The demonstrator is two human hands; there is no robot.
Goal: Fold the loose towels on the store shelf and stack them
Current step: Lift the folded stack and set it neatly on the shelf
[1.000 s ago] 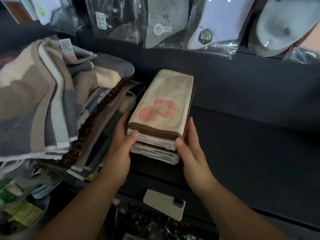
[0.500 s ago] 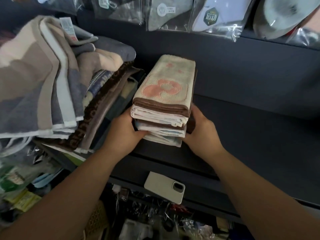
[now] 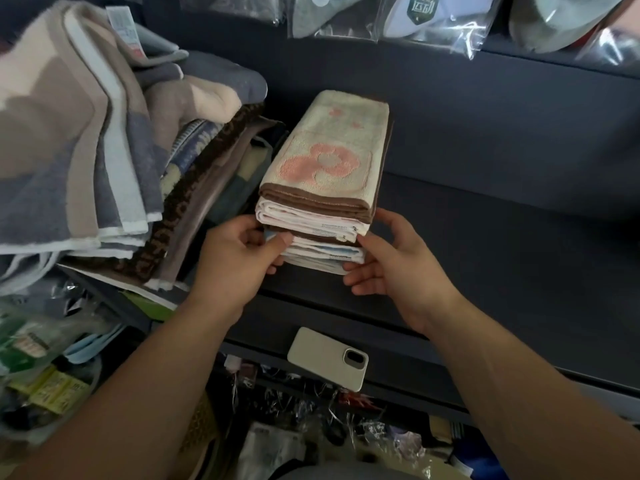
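Observation:
A stack of folded towels (image 3: pixel 322 216) stands on the dark shelf (image 3: pixel 502 258), a cream towel with a pink flower and brown edge (image 3: pixel 329 161) on top. My left hand (image 3: pixel 235 261) is at the stack's front left corner and pinches the lower towels between thumb and fingers. My right hand (image 3: pixel 394 265) is at the front right corner. Its thumb lies against the side of the stack and its relaxed fingertips touch the lower towels' edges.
A heap of loose beige, grey and brown towels (image 3: pixel 90 140) leans over the shelf's left side, close to the stack. A beige phone (image 3: pixel 329 358) lies on the shelf's front ledge. Bagged goods (image 3: pixel 433 26) hang above. Cluttered packets (image 3: pixel 38 358) sit below left.
Both hands have come off the stack's sides to its front lower corners. The left thumb now sits on the lower towels, and the right hand's fingers have loosened.

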